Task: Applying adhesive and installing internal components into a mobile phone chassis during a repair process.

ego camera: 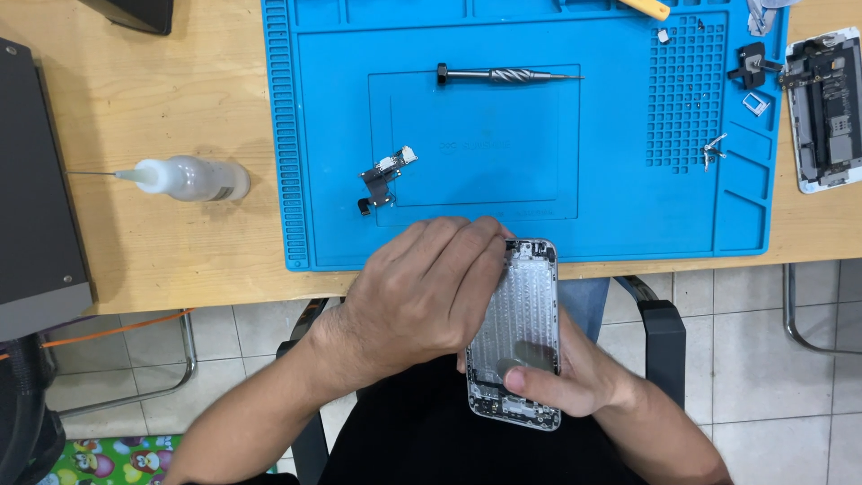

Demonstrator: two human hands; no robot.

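An empty silver phone housing (523, 314) is held over my lap, just off the table's front edge, inner side up. My right hand (561, 377) grips its lower end, thumb pressed on the inside. My left hand (422, 292) reaches across, fingertips pinched at the housing's upper left corner; whether they hold a small part is hidden. A small flex cable part (382, 175) lies on the blue work mat (628, 207). A grey screwdriver (503, 76) lies across the mat's upper middle.
A clear squeeze bottle with a needle tip (184, 178) lies on the wooden table (180, 242) at left. A dark box (36, 198) sits at the far left. Another opened phone (826, 112) and small parts (754, 67) lie at the right. A chair armrest (664, 337) stands below.
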